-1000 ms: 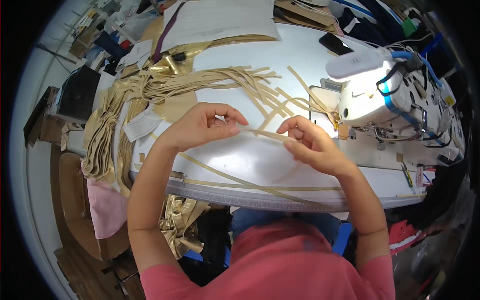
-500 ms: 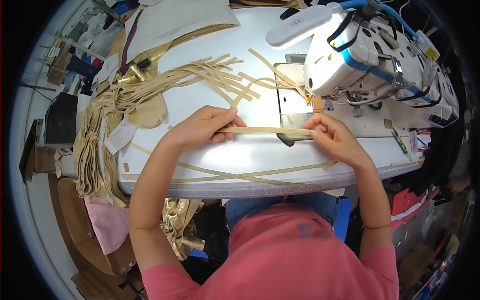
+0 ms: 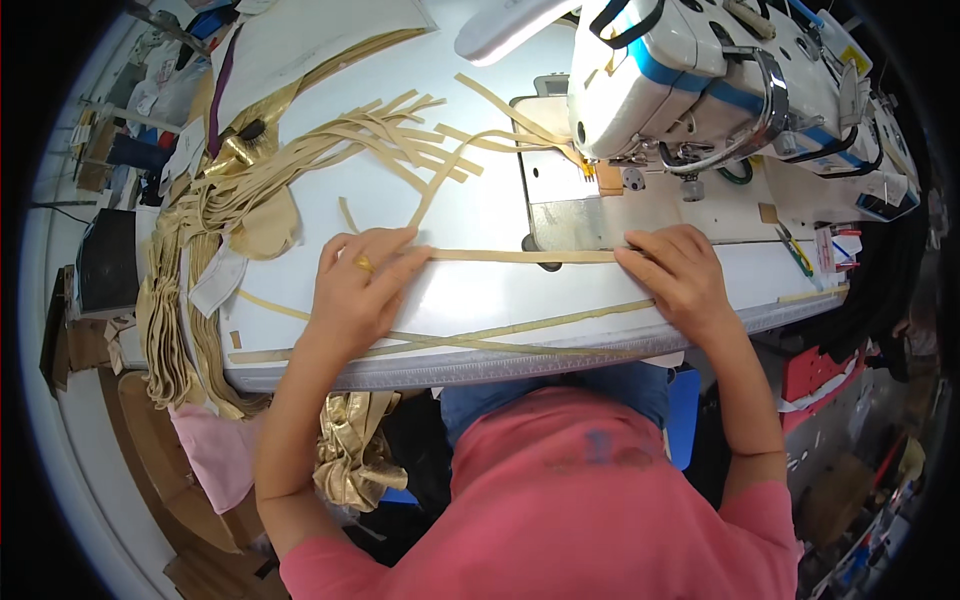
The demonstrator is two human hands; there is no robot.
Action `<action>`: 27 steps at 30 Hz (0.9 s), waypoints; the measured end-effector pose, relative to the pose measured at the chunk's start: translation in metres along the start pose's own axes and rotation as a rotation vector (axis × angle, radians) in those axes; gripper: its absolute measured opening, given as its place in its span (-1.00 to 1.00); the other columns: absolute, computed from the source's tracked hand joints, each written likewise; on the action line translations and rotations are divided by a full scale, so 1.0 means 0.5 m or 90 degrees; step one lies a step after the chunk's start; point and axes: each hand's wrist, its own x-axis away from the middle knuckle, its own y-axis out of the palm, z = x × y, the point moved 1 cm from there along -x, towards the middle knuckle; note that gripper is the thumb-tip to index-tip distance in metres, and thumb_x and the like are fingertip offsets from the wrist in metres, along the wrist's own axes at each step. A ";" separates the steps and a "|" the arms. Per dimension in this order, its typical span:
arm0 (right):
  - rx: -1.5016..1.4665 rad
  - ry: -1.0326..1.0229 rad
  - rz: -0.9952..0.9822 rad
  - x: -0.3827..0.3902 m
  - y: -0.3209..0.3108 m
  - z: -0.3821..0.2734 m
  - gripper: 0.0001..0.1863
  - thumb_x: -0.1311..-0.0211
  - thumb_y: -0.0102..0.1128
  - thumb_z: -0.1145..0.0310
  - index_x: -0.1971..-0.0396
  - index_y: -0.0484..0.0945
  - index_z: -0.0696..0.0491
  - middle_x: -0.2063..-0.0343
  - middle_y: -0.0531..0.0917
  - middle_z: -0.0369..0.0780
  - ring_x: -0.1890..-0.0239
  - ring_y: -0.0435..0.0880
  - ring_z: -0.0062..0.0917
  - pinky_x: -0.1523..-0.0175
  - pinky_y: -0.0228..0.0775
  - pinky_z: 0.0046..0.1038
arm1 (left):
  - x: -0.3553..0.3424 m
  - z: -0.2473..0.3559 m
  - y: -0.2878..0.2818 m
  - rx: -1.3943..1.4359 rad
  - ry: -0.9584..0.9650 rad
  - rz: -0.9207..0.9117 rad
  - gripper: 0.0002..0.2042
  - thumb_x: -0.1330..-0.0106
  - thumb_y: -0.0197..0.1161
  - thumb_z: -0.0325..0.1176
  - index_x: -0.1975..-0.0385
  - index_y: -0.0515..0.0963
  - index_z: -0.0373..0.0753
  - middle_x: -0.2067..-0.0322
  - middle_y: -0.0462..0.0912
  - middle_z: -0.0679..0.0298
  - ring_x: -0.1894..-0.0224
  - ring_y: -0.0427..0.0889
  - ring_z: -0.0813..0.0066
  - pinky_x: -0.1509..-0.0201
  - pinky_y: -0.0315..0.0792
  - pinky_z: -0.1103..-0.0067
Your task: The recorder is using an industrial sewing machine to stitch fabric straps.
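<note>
A: Nearest us, what's there?
B: One heap of gold fabric (image 3: 357,455) below the table, left of the pink shirt (image 3: 570,480). One clear ruler (image 3: 430,378) runs along the table's near edge, and just beyond it lie two olive strips (image 3: 560,321), crossing.

A: Now the hands!
B: Two of them. The left hand (image 3: 365,285) has its fingers bent down on one end of a beige fabric strip (image 3: 525,257); the right hand (image 3: 680,275) pinches the other end. That strip sits mid-table, stretched straight from left to right between them.

A: How does it handle?
B: Light and limp, I'd judge; soft, perhaps slightly stretchy, hardly fragile. Hold it near both ends, as here, so the narrow band neither sags nor twists.

A: Anything to the right?
B: One pair of thread snips (image 3: 800,258), lying near the table's right edge.

A: And farther off?
B: A beige tail (image 3: 450,170) runs from the left hand toward the far right; whether it joins the held length, I can't tell. Far left, one bundle of beige strips (image 3: 310,165), overlapping too much to count. Far right, one industrial sewing machine (image 3: 640,110), white with blue bands, and one white lamp head (image 3: 515,32) to its left.
</note>
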 end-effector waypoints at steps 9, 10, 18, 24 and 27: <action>-0.062 0.047 -0.026 -0.014 -0.012 -0.012 -0.71 0.07 0.25 0.52 0.24 0.59 0.10 0.20 0.60 -0.18 0.20 0.55 -0.31 0.09 0.38 -0.32 | -0.083 0.046 0.053 0.316 -0.253 -0.130 -0.88 -0.11 0.29 -0.37 0.39 0.51 -0.17 0.43 0.47 0.32 0.26 0.44 0.34 0.07 0.19 0.42; -0.091 0.066 -0.018 -0.016 -0.009 -0.015 -0.70 0.03 0.24 0.51 0.20 0.58 0.11 0.18 0.59 -0.17 0.18 0.55 -0.29 0.08 0.37 -0.31 | -0.087 0.045 0.055 0.295 -0.215 -0.121 -0.89 -0.12 0.28 -0.37 0.40 0.50 -0.17 0.44 0.46 0.31 0.28 0.44 0.34 0.09 0.19 0.42; -0.388 0.192 0.018 -0.104 0.077 -0.100 -0.74 -0.14 0.16 0.43 0.14 0.53 0.09 0.24 0.60 -0.16 0.16 0.55 -0.28 -0.05 0.25 -0.28 | -0.103 0.082 0.045 0.561 -0.297 -0.145 -0.90 -0.18 0.21 -0.49 0.38 0.46 -0.36 0.49 0.54 0.17 0.46 0.51 0.44 0.37 0.38 0.58; -0.450 0.217 -0.064 -0.117 0.081 -0.094 -0.90 -0.14 0.16 0.43 0.36 0.52 0.12 0.41 0.58 -0.16 0.34 0.60 -0.37 0.12 0.38 -0.37 | -0.086 0.079 0.061 0.697 -0.400 -0.153 -0.90 -0.25 0.19 -0.46 0.32 0.51 -0.36 0.49 0.53 0.28 0.44 0.45 0.65 0.35 0.35 0.68; -0.511 0.271 -0.026 -0.101 0.080 -0.084 -0.91 -0.13 0.16 0.47 0.38 0.53 0.16 0.42 0.59 -0.16 0.39 0.61 -0.42 0.26 0.46 -0.44 | -0.093 0.083 0.064 0.744 -0.420 -0.147 -0.87 -0.25 0.19 -0.43 0.29 0.53 -0.35 0.48 0.54 0.30 0.44 0.43 0.67 0.35 0.34 0.69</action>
